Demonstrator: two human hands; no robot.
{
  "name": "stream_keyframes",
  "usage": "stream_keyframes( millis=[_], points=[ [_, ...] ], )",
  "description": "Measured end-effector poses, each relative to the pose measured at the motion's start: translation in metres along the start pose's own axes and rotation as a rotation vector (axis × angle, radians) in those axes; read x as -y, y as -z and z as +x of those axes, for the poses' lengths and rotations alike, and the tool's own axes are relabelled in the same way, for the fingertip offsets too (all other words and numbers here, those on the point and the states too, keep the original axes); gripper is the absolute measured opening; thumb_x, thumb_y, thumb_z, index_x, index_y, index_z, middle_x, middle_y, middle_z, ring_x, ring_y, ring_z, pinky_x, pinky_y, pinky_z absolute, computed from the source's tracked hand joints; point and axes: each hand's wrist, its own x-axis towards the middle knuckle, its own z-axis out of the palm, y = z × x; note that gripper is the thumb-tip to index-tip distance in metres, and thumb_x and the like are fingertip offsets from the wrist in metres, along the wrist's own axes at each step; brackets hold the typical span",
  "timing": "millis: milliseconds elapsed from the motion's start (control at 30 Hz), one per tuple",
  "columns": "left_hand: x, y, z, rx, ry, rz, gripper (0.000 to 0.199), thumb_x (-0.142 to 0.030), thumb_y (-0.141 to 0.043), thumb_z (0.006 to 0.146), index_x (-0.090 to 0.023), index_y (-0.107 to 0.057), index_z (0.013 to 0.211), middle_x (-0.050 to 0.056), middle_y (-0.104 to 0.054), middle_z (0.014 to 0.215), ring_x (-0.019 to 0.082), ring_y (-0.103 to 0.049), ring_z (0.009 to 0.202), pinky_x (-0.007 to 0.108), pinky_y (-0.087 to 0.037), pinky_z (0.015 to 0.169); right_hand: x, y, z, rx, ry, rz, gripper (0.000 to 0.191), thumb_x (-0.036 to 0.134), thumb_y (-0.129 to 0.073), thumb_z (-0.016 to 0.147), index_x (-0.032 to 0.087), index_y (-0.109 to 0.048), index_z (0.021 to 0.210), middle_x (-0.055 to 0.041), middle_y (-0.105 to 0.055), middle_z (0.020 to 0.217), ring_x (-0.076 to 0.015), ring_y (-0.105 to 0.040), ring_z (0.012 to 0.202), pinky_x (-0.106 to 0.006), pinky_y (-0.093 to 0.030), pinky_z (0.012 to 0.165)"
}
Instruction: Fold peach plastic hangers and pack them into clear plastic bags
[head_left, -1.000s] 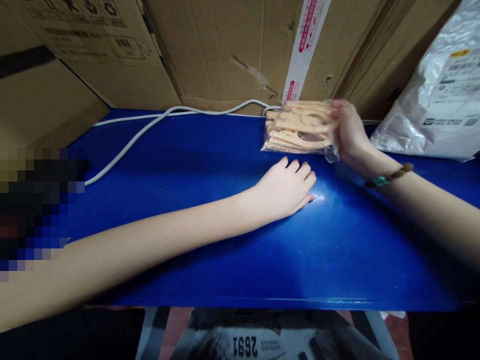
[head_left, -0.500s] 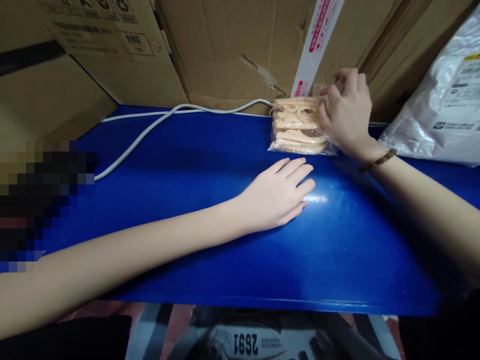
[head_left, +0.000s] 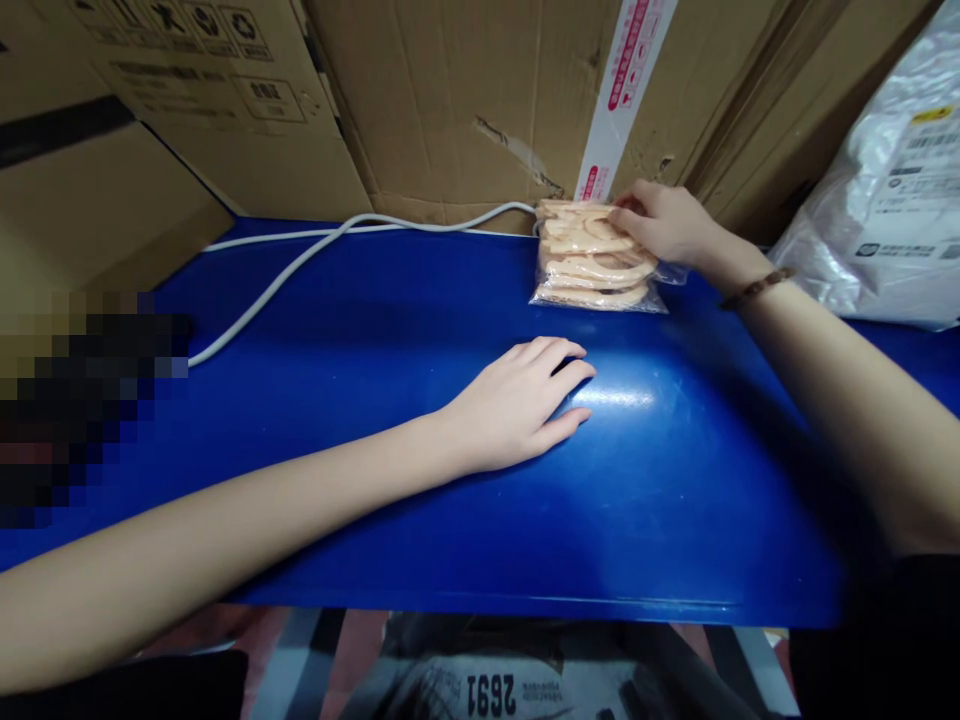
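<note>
A clear plastic bag [head_left: 596,270] of pale, curved wooden pieces lies flat at the back of the blue table [head_left: 420,330], close to the cardboard. My right hand [head_left: 667,222], with a brown band at its wrist, is at the bag's upper right corner. Its thumb and fingers are bent together in a pinch there; the hand partly hides whether they hold only the plastic or a piece within it. Nearer to me, my left hand [head_left: 517,400] rests palm down on the table, fingers apart and holding nothing, below and left of the bag.
Cardboard boxes [head_left: 450,90] stand along the back and left. A white cable [head_left: 277,285] curves over the table's left side. At the right back leans a silvery wrapped parcel [head_left: 877,220] with labels. A blurred-out dark object [head_left: 82,400] lies at the left.
My right hand has come down and left from above the bag's right end onto its upper right corner. My left hand has slid slightly left, away from the bag.
</note>
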Motion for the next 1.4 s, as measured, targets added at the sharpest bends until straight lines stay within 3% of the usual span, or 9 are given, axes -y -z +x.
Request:
stream_keyframes(
  millis=[300, 367, 500, 633, 733, 833, 933, 1067, 1400],
  points=[
    [-0.002, 0.001, -0.002, -0.021, 0.104, 0.052, 0.037, -0.035, -0.050, 0.106, -0.013, -0.063, 0.133, 0.013, -0.062, 0.145, 0.030, -0.056, 0.136, 0.051, -0.037, 0.123, -0.001, 0.009, 0.010, -0.005, 0.049, -0.040, 0.037, 0.029, -0.057, 0.101, 0.002, -0.070, 0.122, -0.0144, -0.078, 0.113, -0.0151, -0.069, 0.096, -0.032, -0.049, 0.088],
    [0.001, 0.004, -0.003, -0.025, 0.159, 0.080, 0.038, -0.034, -0.050, 0.105, -0.014, -0.063, 0.135, 0.011, -0.062, 0.146, 0.030, -0.058, 0.136, 0.052, -0.035, 0.125, 0.004, 0.025, 0.009, -0.027, 0.084, -0.071, 0.039, 0.031, -0.061, 0.099, 0.003, -0.069, 0.124, -0.0142, -0.078, 0.114, -0.0183, -0.070, 0.102, -0.035, -0.050, 0.092],
    [0.009, 0.009, -0.004, -0.011, 0.244, 0.140, 0.041, -0.037, -0.053, 0.105, -0.012, -0.062, 0.136, 0.013, -0.063, 0.145, 0.031, -0.059, 0.133, 0.049, -0.044, 0.117, 0.029, 0.075, -0.005, -0.143, 0.162, -0.111, 0.044, 0.033, -0.055, 0.102, 0.004, -0.064, 0.134, -0.0178, -0.069, 0.136, -0.0296, -0.060, 0.130, -0.046, -0.043, 0.109],
    [0.012, 0.009, -0.003, -0.007, 0.282, 0.186, 0.043, -0.038, -0.054, 0.105, -0.011, -0.061, 0.137, 0.016, -0.062, 0.146, 0.032, -0.059, 0.134, 0.046, -0.050, 0.110, 0.060, 0.106, -0.047, -0.309, 0.279, -0.135, 0.041, 0.028, -0.050, 0.100, 0.011, -0.066, 0.134, -0.0105, -0.068, 0.135, -0.0304, -0.057, 0.133, -0.048, -0.038, 0.117],
    [0.010, 0.008, -0.003, -0.016, 0.272, 0.209, 0.043, -0.037, -0.052, 0.105, -0.010, -0.060, 0.137, 0.018, -0.062, 0.146, 0.033, -0.058, 0.135, 0.047, -0.050, 0.110, 0.073, 0.093, -0.092, -0.277, 0.436, -0.214, 0.041, 0.038, -0.046, 0.102, 0.012, -0.067, 0.125, -0.0169, -0.067, 0.126, -0.0397, -0.058, 0.128, -0.057, -0.045, 0.109],
    [0.008, 0.006, -0.003, -0.011, 0.275, 0.200, 0.045, -0.037, -0.049, 0.106, -0.008, -0.059, 0.140, 0.020, -0.059, 0.149, 0.034, -0.057, 0.138, 0.049, -0.049, 0.113, 0.072, 0.055, -0.137, -0.055, 0.558, -0.184, 0.041, 0.045, -0.044, 0.103, 0.018, -0.068, 0.123, -0.0188, -0.069, 0.120, -0.0404, -0.064, 0.117, -0.059, -0.053, 0.099],
    [0.008, 0.004, -0.003, 0.001, 0.286, 0.178, 0.049, -0.036, -0.047, 0.107, -0.007, -0.054, 0.146, 0.021, -0.052, 0.157, 0.034, -0.051, 0.146, 0.053, -0.042, 0.121, 0.063, 0.018, -0.166, 0.024, 0.572, -0.086, 0.047, 0.044, -0.045, 0.105, 0.018, -0.060, 0.141, -0.0198, -0.062, 0.144, -0.0383, -0.062, 0.128, -0.057, -0.054, 0.101],
    [0.008, 0.003, -0.003, 0.035, 0.286, 0.169, 0.052, -0.037, -0.044, 0.108, -0.006, -0.051, 0.149, 0.021, -0.047, 0.162, 0.034, -0.045, 0.151, 0.053, -0.036, 0.126, 0.050, -0.006, -0.177, 0.111, 0.506, 0.066, 0.061, 0.052, -0.043, 0.106, 0.014, -0.052, 0.152, -0.0218, -0.051, 0.158, -0.0364, -0.055, 0.141, -0.056, -0.051, 0.110],
    [0.020, 0.017, -0.004, 0.127, 0.182, 0.198, 0.059, -0.045, -0.045, 0.108, -0.008, -0.049, 0.153, 0.018, -0.046, 0.163, 0.035, -0.046, 0.150, 0.050, -0.039, 0.124, 0.045, -0.005, -0.174, 0.166, 0.514, 0.081, 0.064, 0.054, -0.041, 0.106, 0.012, -0.051, 0.154, -0.0216, -0.045, 0.163, -0.0358, -0.046, 0.150, -0.057, -0.045, 0.118]
  ],
)
